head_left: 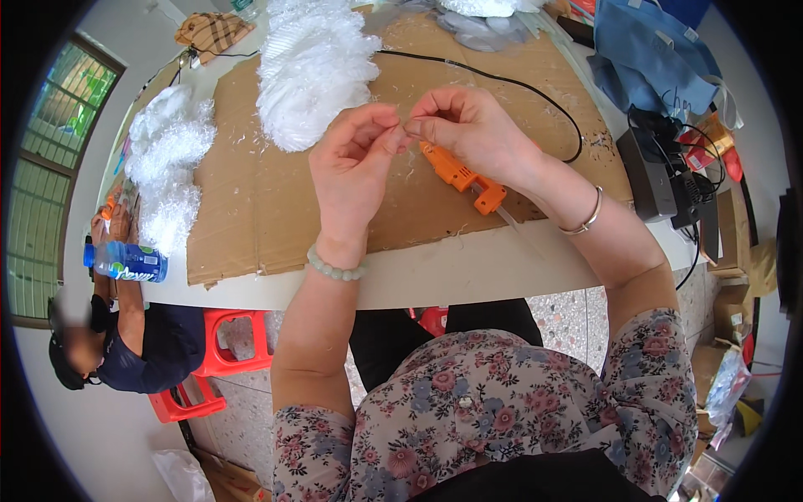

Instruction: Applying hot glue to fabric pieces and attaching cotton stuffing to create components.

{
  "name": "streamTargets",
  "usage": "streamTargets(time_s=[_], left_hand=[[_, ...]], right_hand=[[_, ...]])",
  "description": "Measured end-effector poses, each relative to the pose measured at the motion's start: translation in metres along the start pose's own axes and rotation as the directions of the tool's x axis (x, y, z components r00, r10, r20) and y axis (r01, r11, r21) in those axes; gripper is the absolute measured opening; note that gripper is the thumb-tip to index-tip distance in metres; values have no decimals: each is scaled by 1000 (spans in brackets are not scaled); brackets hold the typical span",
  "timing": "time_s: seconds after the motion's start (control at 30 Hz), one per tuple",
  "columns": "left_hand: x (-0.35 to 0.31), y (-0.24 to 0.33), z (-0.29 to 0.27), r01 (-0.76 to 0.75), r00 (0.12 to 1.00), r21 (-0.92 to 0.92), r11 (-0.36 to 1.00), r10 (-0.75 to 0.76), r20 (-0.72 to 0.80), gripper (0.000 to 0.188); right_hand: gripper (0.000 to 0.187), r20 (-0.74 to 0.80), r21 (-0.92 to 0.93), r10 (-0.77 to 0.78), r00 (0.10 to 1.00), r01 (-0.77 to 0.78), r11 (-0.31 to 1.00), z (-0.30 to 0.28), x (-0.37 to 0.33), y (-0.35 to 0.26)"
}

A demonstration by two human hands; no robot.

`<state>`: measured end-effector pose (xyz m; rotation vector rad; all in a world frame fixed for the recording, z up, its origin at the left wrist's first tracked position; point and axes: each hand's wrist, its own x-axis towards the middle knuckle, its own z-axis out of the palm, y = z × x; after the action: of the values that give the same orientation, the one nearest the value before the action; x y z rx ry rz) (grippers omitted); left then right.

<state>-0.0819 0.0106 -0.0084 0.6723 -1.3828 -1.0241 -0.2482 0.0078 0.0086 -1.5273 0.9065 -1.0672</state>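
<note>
Above the cardboard sheet [242, 201], my left hand [355, 163] and my right hand [477, 134] meet at the fingertips. Thumb and fingers of each are pinched together. Whatever lies between them is too small to make out. Just below my right hand, an orange hot glue gun [460, 176] rests on the cardboard, with a translucent glue stick [508, 219] coming out of its back end. Beyond my left hand lies a fluffy white bundle of clear, stringy plastic [314, 75].
Another fluffy white bundle [171, 142] lies at the left, near a blue-labelled bottle [134, 261] and a seated co-worker [159, 343]. A black cable [502, 79] curves over the cardboard. Blue bag [652, 54] and black box [646, 171] stand at right; red stools [238, 339] at lower left.
</note>
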Motion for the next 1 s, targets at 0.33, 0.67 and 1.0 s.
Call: streamTargets(time_s=[0.33,0.67,1.0], left_hand=[[4,-4,-11,165,986,-273,948,-169,7,17],[2,-10,-14,174,984,-313,934,-175,25,15],[4,-2,-1,22,999,-57,998,-24,-44,11]], right_hand=[[15,-193,-486,-132,972,22,874,-21,5,-12],[10,32,-585,-398,917,340,736,3,-4,-7],[10,-76,-638,-417,906,277,718,4,2,-7]])
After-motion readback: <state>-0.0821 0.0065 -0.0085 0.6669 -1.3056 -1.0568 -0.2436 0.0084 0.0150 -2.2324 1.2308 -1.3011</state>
